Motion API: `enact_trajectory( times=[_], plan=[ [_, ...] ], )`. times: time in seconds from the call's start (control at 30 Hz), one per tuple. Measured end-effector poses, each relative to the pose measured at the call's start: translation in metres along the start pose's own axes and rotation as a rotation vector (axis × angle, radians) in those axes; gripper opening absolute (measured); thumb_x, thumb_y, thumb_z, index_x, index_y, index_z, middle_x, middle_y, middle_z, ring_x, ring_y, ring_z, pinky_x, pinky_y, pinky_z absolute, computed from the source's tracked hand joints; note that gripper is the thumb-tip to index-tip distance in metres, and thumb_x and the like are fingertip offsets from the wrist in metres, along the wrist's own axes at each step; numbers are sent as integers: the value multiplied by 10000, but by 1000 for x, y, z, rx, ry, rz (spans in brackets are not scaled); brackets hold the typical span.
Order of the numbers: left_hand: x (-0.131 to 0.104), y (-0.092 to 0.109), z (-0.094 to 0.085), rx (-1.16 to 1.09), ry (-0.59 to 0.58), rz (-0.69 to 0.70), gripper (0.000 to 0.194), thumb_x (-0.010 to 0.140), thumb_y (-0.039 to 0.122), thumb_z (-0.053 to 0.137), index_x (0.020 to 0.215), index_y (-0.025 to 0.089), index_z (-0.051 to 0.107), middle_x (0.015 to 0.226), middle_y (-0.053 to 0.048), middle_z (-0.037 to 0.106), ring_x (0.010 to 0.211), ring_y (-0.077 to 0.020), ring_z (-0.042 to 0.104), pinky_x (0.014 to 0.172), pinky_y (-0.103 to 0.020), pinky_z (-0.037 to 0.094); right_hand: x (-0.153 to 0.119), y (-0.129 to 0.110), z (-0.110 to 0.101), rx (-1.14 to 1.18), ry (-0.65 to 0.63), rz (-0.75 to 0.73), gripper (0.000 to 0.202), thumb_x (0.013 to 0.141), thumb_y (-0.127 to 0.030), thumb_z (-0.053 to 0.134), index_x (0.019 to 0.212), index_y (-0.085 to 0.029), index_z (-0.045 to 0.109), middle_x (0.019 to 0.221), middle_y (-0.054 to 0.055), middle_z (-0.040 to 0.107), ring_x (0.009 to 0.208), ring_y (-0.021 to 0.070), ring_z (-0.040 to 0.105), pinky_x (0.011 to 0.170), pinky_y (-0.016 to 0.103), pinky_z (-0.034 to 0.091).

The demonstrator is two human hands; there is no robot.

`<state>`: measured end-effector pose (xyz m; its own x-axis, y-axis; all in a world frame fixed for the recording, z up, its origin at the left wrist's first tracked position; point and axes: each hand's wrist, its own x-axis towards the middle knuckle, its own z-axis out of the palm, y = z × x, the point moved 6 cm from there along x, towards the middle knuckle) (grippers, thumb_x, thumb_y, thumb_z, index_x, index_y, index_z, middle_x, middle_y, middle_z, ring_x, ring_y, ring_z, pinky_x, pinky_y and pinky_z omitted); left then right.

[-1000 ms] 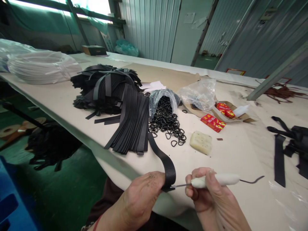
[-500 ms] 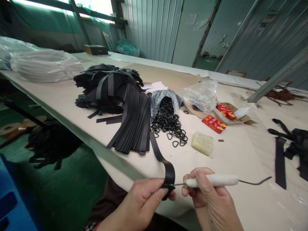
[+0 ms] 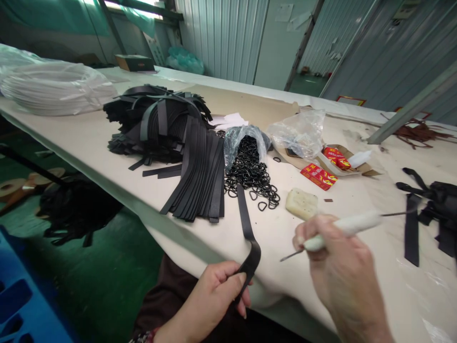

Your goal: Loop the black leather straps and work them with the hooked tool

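At the table's near edge, my left hand [image 3: 217, 295] pinches the lower end of a black strap [image 3: 245, 216], whose other end lies by the black D-rings [image 3: 250, 166]. My right hand [image 3: 342, 267] is closed around the white handle of a thin metal tool [image 3: 344, 231]. The tool's tip points left and down, apart from the strap. Behind the right hand sits a pale yellow wax-like block [image 3: 302, 204]. D-rings spill from a clear plastic bag, beside a fan of black straps [image 3: 196, 176].
A white coil in plastic [image 3: 53, 88] lies far left on the table [image 3: 185, 247]. Red packets [image 3: 319, 176], a crumpled clear bag [image 3: 298, 133] and a slanted metal post [image 3: 403, 114] stand right of centre. More black straps [image 3: 412, 228] lie far right. A blue crate [image 3: 24, 290] is lower left.
My right hand has moved up and right with the tool, whose tip has left the strap end. The strap has straightened and tilted in my left hand. The view has shifted slightly.
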<state>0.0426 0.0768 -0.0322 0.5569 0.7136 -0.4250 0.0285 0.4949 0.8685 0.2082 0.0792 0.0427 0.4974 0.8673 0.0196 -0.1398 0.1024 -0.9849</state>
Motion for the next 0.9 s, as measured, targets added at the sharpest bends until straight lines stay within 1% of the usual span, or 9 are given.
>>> enact_trajectory(
  times=[0.03,0.1,0.2,0.3,0.4,0.47,0.53,0.7,0.9],
  plan=[
    [-1,0,-1,-37,12,5,260,819,303,502,668,110,588,579,-20,596,497,-105,516,535,-218,392,1,-7,-5,25,31,-31,249,778,-360,611,618,-180,545,617,-25,509,596,107,507,566,212,444],
    [-4,1,-2,-112,20,20,235,825,306,507,743,109,606,633,-36,637,546,-125,560,584,-238,429,-2,-5,-7,-63,-54,92,236,758,-391,623,669,-178,578,682,-1,551,620,133,543,586,251,463],
    [-8,8,-2,-143,26,60,244,834,301,506,747,107,625,647,-53,665,614,-152,600,657,-257,452,-24,25,1,-346,-311,362,310,765,-471,587,737,-162,600,619,3,552,530,128,516,515,252,416],
    [-9,15,3,-125,-6,102,266,833,294,500,709,106,640,629,-59,663,638,-167,600,689,-275,459,-47,51,15,-347,-454,441,333,797,-492,528,794,-163,583,558,-17,534,535,132,515,529,251,400],
    [-8,16,7,-99,-14,121,268,832,287,493,693,112,640,597,-46,651,613,-163,593,690,-279,460,-58,65,23,-269,-385,452,303,784,-466,552,742,-167,544,533,-38,512,500,115,499,529,246,402],
    [-7,12,9,-94,7,115,256,828,282,500,672,122,625,598,-36,646,604,-154,585,669,-264,456,-60,68,21,-275,-285,427,292,763,-454,581,721,-170,528,508,-53,484,469,106,479,510,242,400],
    [-6,8,10,-102,17,108,244,821,281,514,653,129,606,601,-25,636,602,-144,568,636,-244,449,-61,69,20,-289,-247,415,288,759,-454,583,732,-174,522,514,-56,471,472,109,475,500,241,403],
    [-6,6,12,-21,-29,134,286,858,326,462,718,126,613,633,-30,635,641,-155,566,646,-249,454,-63,74,16,-301,-294,415,291,778,-467,553,764,-182,497,566,-59,441,505,112,475,504,246,425],
    [-10,8,7,233,71,215,331,855,380,458,645,157,584,582,-24,613,584,-160,578,593,-225,442,-65,75,22,-208,-366,472,298,778,-449,559,739,-180,437,540,-56,501,471,97,514,514,234,417]
  ],
)
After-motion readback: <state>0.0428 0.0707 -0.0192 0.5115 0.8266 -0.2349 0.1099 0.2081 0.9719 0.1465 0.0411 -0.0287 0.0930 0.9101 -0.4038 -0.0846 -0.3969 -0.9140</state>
